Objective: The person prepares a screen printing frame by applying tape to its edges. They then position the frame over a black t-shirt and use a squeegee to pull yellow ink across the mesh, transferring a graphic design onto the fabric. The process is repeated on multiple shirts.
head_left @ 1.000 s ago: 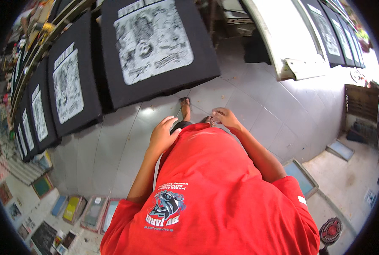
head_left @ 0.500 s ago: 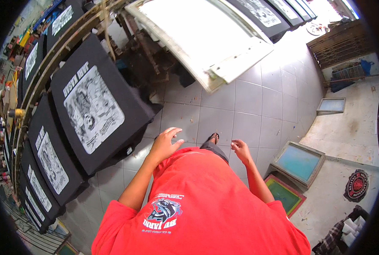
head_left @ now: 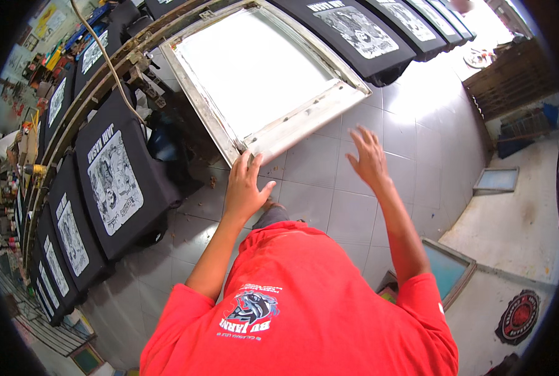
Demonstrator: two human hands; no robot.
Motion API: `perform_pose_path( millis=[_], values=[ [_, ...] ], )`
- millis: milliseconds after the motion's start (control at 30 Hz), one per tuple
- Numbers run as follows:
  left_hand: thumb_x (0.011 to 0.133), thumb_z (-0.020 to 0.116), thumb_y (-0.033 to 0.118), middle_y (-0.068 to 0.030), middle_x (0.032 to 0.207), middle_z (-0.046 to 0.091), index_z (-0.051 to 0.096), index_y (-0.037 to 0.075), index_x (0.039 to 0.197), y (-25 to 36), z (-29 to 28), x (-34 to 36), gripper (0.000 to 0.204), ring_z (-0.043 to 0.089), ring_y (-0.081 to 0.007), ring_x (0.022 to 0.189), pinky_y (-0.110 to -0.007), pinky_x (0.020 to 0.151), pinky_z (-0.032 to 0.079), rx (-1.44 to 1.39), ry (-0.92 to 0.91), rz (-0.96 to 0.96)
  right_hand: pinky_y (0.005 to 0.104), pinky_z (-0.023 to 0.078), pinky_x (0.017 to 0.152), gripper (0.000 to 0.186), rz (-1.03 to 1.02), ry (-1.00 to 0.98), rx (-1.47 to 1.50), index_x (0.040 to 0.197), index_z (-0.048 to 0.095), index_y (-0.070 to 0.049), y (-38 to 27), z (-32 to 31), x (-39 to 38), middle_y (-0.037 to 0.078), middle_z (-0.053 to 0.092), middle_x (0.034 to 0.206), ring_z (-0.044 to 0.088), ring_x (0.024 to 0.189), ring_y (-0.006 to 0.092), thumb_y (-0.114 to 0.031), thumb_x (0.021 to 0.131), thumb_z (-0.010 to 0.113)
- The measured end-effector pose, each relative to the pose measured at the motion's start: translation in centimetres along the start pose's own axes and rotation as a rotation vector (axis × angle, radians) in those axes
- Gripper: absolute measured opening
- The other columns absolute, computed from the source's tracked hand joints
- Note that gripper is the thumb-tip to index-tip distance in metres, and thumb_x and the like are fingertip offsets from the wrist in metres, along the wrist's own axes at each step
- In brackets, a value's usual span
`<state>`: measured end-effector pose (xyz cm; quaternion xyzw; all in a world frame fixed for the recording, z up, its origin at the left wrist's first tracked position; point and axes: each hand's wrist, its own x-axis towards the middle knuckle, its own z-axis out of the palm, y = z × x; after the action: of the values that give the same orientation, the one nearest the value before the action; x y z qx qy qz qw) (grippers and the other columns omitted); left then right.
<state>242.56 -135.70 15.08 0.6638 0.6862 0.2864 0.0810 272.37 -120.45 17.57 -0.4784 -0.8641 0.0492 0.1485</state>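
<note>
Compared with a moment before, both arms are now stretched forward to the large printing screen frame (head_left: 264, 75), the left hand (head_left: 245, 188) touching its near corner with spread fingers and holding nothing, while the right hand (head_left: 368, 156) hovers open just beside its lower edge, so the work moves to this frame.

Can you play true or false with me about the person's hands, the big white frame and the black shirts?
1. The left hand reaches the near corner of the white printing screen frame. True.
2. The right hand holds a paintbrush. False: it is empty, fingers spread, above the grey tiled floor.
3. The black shirts are plain. False: each bears a pale printed picture.
4. The person's shirt is red. True.
</note>
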Motion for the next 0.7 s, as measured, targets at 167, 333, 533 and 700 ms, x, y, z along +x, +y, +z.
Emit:
perform_pose_path(
  millis=[167, 333, 533, 700],
  values=[
    [0.071, 0.081, 0.029, -0.0206, 0.133, 0.046, 0.042, 0.012, 0.14, 0.8, 0.2, 5.3, 0.081, 0.041, -0.038, 0.127, -0.048, 0.108, 0.033, 0.148, -0.1, 0.028, 0.0397, 0.035, 0.111, 0.058, -0.251, -0.018, -0.206, 0.127, 0.055, -0.011, 3.9, -0.1, 9.9, 0.01, 0.051, 0.136, 0.041, 0.132, 0.0296, -0.009, 0.073, 0.076],
    [0.068, 0.078, 0.019, -0.0138, 0.12, 0.057, 0.058, 0.01, 0.123, -0.3, 0.2, 8.1, 0.059, 0.052, -0.0338, 0.116, -0.043, 0.099, 0.044, 0.154, -0.247, 0.029, 0.0399, 0.04, 0.105, 0.049, -0.447, -0.201, -0.145, 0.118, 0.062, -0.009, 7.5, 0.7, 14.9, 0.006, 0.063, 0.119, 0.055, 0.118, 0.0248, -0.006, 0.071, 0.073],
    [0.075, 0.067, 0.017, -0.0195, 0.104, 0.066, 0.063, 0.006, 0.114, -1.1, -4.6, 13.4, 0.04, 0.063, -0.0378, 0.094, -0.044, 0.083, 0.051, -0.045, -0.326, -0.145, 0.0429, 0.048, 0.091, 0.041, -0.451, -0.415, 0.086, 0.112, 0.067, -0.006, 7.4, -2.1, 23.3, 0.014, 0.067, 0.11, 0.062, 0.101, 0.033, -0.022, 0.076, 0.075],
    [0.071, 0.069, 0.011, -0.0237, 0.084, 0.066, 0.064, -0.003, 0.102, -3.7, -5.1, 19.4, 0.034, 0.067, -0.0343, 0.077, -0.036, 0.074, 0.051, -0.017, -0.384, -0.347, 0.0439, 0.05, 0.084, 0.034, -0.506, -0.443, 0.083, 0.106, 0.067, -0.007, 5.6, -1.7, 29.5, 0.016, 0.067, 0.1, 0.063, 0.096, 0.0346, -0.024, 0.077, 0.071]
  ],
)
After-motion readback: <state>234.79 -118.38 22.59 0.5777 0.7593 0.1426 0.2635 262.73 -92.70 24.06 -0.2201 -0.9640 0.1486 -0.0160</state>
